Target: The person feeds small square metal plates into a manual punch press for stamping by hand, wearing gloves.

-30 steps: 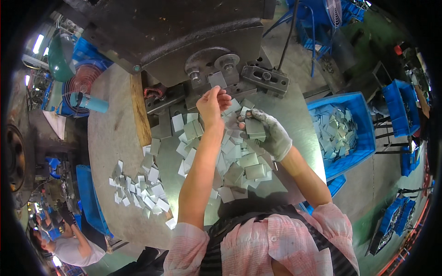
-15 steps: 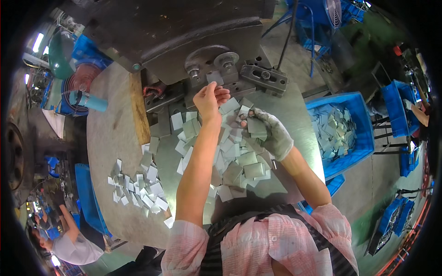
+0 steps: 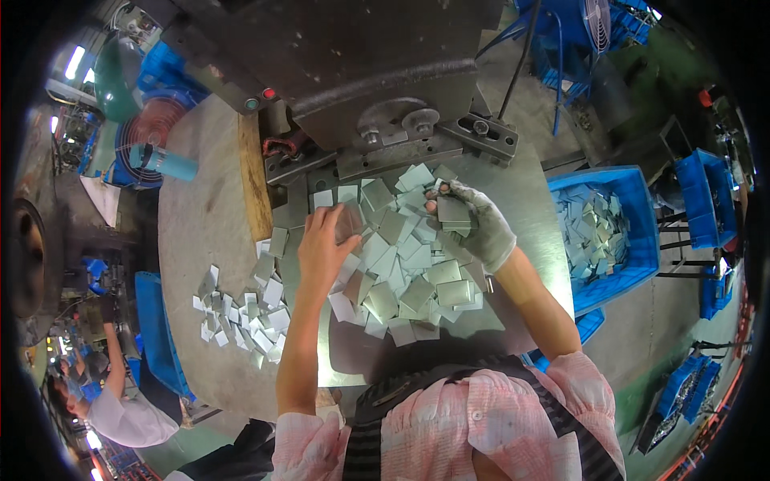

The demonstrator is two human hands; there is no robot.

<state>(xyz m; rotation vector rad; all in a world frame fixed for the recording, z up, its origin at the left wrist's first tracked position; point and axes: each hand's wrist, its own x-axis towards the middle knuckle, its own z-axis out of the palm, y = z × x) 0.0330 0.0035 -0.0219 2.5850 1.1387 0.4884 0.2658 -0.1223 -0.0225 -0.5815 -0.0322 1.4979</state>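
Observation:
My bare left hand (image 3: 323, 247) is over the left side of a heap of flat grey metal plates (image 3: 387, 252). Its fingers and thumb are apart. A blurred plate (image 3: 350, 223) shows between fingertips and thumb; whether they touch it I cannot tell. My right hand (image 3: 488, 232), in a pale glove with bare fingertips, grips a small stack of metal plates (image 3: 455, 211) above the heap's right side. Beyond the heap stands a dark press (image 3: 377, 68), with two round washers on its front block and a tool base (image 3: 399, 158) below.
Smaller metal pieces (image 3: 245, 321) lie scattered on the table's left. A wooden strip (image 3: 254, 180) runs beside the press. At right stands a blue bin (image 3: 646, 220) full of plates. A turquoise bottle (image 3: 164, 163) and a fan (image 3: 148, 140) are far left. Another person (image 3: 128, 417) sits lower left.
My left hand has come back from the press tooling to the heap, its fingers spreading. The plate it held at the tooling no longer shows there. My right hand keeps its stack. The view has shifted slightly.

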